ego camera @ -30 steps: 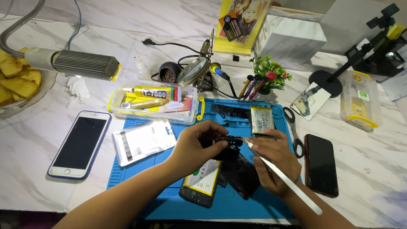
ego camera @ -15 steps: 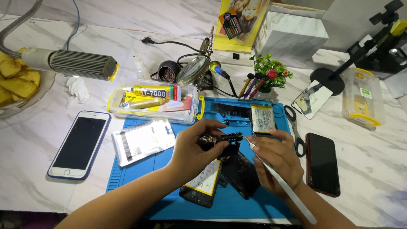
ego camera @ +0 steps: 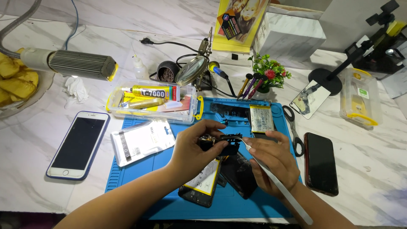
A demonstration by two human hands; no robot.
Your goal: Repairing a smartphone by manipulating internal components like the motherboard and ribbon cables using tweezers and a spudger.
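You are partway into picking over a small dark phone part that you hold up above the blue work mat. Your left hand is clenched round the part, thumb and fingers pinching its near edge so the top face shows. Your right hand grips a pair of long metal tweezers in a pen hold, the tips touching the far edge of the part, the long handle running back past your wrist toward the mat's near right corner.

Below the part, on the mat's near middle, lies an opened phone body with a yellow-edged label, and beside it a dark screen panel. A loose battery sits at the mat's far right. A white phone case in its clear packet lies on the mat's left half. Off the mat's left edge lies a white phone; off its right edge lie scissors and a dark phone. A clear tray of glue tubes touches the mat's far left edge.

This looks like the picking or prising step on the held part. The next move seems to call for a steady pinch from your left hand and a fine, light nip with the tips, since the piece is small and could slip down toward the mat
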